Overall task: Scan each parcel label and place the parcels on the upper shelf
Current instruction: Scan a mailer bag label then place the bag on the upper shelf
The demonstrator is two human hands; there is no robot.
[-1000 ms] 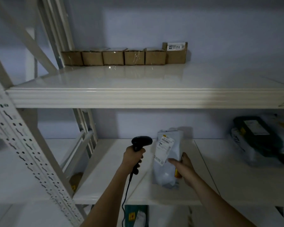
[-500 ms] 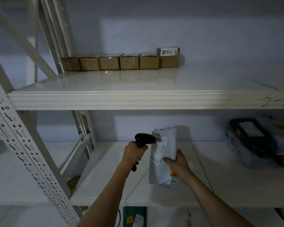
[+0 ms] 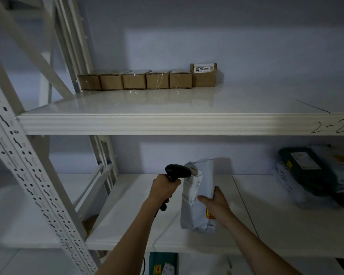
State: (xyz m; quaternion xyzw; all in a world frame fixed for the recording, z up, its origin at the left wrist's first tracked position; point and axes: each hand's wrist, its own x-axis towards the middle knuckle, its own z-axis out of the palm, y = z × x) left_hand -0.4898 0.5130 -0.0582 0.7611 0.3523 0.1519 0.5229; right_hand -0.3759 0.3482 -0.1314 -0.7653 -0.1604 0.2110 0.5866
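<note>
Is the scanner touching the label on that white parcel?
Cannot tell. In the head view the scanner nose overlaps the label edge on the parcel; no gap or contact shows.

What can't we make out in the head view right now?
- Label text on the white poly parcel: too small and dim; scanner head overlaps its top corner.
- Print on the tall box's label on the upper shelf: too small.
- Dark parcel pile at right: cut off by the frame edge.
- Green item below: cut by the bottom edge.
- Scanner trigger: covered by the left hand.
</note>
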